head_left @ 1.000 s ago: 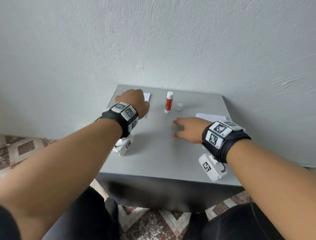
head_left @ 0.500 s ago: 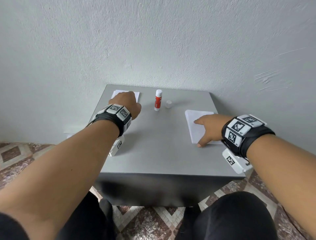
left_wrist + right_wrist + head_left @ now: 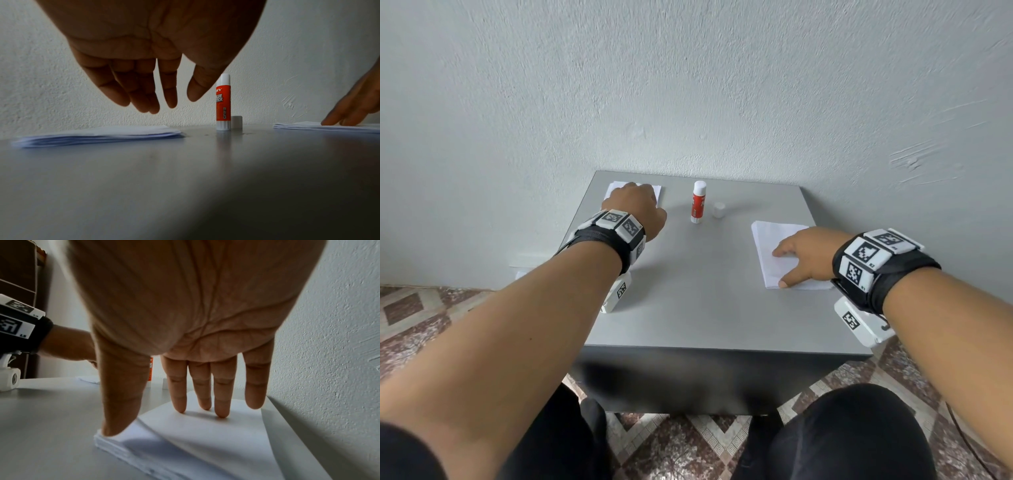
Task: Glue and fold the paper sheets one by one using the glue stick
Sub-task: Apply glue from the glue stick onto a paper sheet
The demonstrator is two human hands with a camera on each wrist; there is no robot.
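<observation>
My right hand (image 3: 808, 253) lies flat, fingers (image 3: 222, 402) straight, on the paper stack (image 3: 774, 246) at right of frame. Paper is thin, light, slippery; I would pinch one corner. My left hand (image 3: 144, 65) hangs loose, holding nothing.

The right hand (image 3: 806, 255) now lies spread on the right paper stack (image 3: 774, 246), fingertips and thumb touching its top sheet, having moved right from the table's middle.

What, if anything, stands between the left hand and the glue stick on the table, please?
Nothing visible does. The left hand hangs open above the folded sheets, and the glue stick stands upright just to its right, with bare table between. The cap stands on the stick's far side.
</observation>
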